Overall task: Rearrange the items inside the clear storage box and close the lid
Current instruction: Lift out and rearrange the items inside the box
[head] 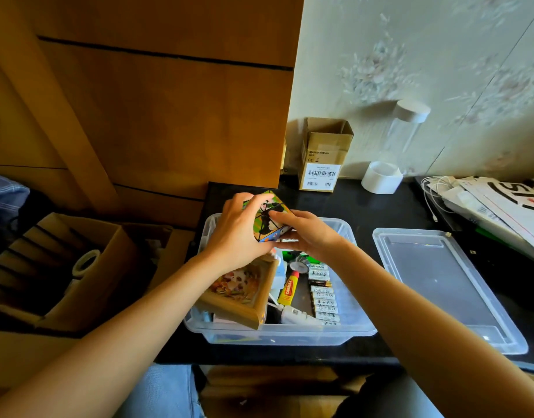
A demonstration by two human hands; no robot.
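Note:
The clear storage box (354, 328) stands open on the black desk, its clear lid (441, 285) lying flat to its right. Above the box's far left corner my left hand (235, 236) and my right hand (309, 233) both grip a colourful patterned cube (267, 218). Inside the box lie a wooden picture frame (244, 297) tilted at the left, a yellow lip-balm tube (288, 289), a row of several batteries (324, 292) and a white plug (293, 315).
A small open cardboard box (323, 155), a white tape roll (380, 178) and a clear tube with a white cap (406, 131) stand at the back. Papers and white cables (495, 203) lie at the right. A big cardboard box (78, 267) sits left of the desk.

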